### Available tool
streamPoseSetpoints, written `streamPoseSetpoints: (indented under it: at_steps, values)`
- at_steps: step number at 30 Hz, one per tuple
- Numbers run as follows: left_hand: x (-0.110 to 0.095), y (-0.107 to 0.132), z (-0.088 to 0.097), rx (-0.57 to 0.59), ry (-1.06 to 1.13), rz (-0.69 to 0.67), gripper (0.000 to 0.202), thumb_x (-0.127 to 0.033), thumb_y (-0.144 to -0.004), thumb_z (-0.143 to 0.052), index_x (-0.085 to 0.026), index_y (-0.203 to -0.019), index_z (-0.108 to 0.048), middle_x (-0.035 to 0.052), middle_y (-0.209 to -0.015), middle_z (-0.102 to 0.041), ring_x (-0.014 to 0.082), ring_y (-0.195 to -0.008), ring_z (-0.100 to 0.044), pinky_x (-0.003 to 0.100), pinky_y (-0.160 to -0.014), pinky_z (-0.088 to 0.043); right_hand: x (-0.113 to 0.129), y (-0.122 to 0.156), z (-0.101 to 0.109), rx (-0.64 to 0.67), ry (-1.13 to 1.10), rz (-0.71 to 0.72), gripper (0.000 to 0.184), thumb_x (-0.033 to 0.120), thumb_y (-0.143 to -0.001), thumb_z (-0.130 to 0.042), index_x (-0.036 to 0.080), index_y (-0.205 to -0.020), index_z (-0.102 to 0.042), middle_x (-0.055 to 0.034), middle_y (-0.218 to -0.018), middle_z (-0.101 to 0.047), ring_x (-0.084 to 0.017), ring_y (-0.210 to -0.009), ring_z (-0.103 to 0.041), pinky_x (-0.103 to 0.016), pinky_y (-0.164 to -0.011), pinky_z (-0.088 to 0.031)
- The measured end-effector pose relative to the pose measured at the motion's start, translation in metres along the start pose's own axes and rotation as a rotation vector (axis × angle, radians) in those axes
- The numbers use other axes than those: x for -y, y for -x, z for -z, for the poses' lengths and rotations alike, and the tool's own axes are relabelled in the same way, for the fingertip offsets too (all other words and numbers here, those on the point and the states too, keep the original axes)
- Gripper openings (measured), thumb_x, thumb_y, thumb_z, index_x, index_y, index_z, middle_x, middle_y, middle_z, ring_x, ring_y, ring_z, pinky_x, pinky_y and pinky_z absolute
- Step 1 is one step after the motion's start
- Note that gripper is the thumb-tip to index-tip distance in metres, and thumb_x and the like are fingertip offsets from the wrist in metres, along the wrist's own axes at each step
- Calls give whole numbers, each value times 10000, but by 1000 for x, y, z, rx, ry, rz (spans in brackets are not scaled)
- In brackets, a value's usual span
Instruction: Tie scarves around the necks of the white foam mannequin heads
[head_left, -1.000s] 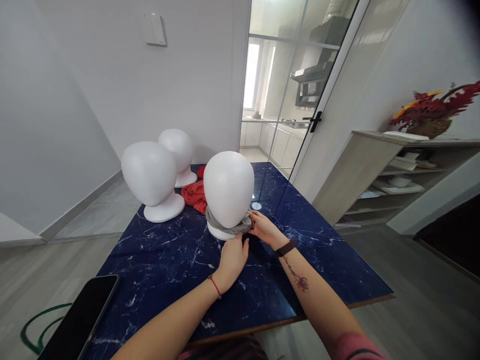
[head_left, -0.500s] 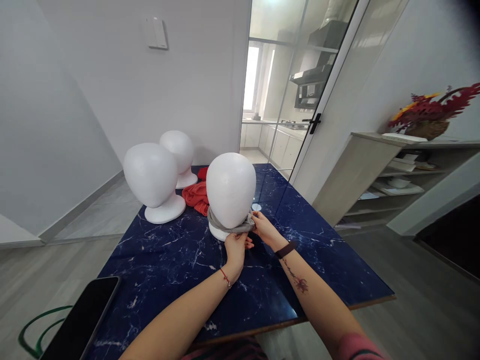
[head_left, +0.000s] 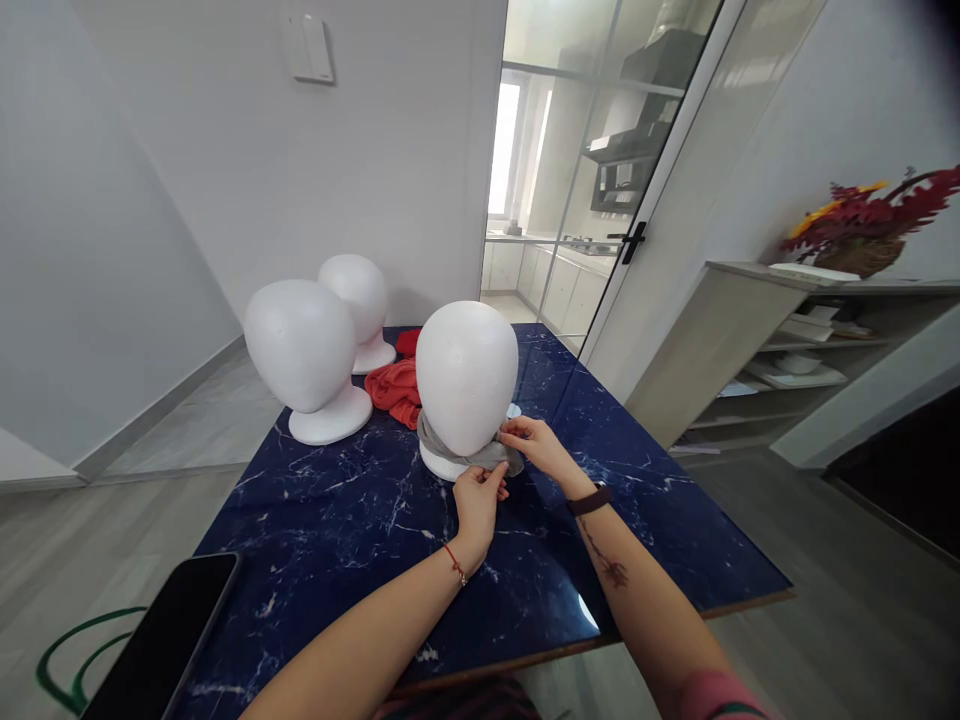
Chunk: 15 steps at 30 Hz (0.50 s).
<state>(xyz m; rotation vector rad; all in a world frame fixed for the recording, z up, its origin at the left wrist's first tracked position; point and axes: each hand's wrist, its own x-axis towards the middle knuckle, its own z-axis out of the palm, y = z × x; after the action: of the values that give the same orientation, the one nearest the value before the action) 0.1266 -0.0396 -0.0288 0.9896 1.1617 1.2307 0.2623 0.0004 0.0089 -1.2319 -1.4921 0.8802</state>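
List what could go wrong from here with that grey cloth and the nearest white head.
1. The left hand and right hand are both at the grey cloth by the neck of the nearest white head; a hard pull might twist or tip it.
2. The cloth is bunched, so its folds may end up uneven.
3. Red cloth lies close behind; if the head shifts back, it could catch.

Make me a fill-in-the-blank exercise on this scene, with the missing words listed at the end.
1. The left hand touches the ____ cloth around the foremost mannequin head's neck.
2. The dark wristband is on the ____ arm.
3. Altogether, ____ white mannequin heads stand on the table.

Missing words: gray; right; three.
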Motion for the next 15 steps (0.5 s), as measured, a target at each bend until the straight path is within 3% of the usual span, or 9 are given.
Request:
streamPoseSetpoints:
  at_steps: [5, 10, 15]
  values:
    - [1, 4, 1, 21, 7, 28, 307, -385, -602, -724, -148, -539, -540, -3, -486, -590, 133, -453, -581, 229, -487, -440, -11, -8, -14, -225, -182, -22, 210, 393, -695, -671, 191, -704, -616, 22, -660, -552, -109, -591, -438, -223, -556, -341]
    - [-2, 9, 7, 27, -4, -13, 321, -411, -646, -697, -151, -552, -535, 12, -517, -608, 154, -502, -615, 246, -535, -469, -12, -13, -23, -280, -259, -33, 231, 420, -700, -652, 205, -707, -568, 37, -647, -507, -100, -545, -398, -226, -511, -315]
    - [-4, 14, 10, 44, 30, -70, 255, -377, -709, -635, -144, -624, -573, 37, -610, -654, 168, -583, -648, 261, -603, -487, -11, -12, -25, -293, -192, 0, 257, 454, -738, -612, 206, -746, -547, 38, -671, -501, -92, -536, -395, -226, -513, -331]
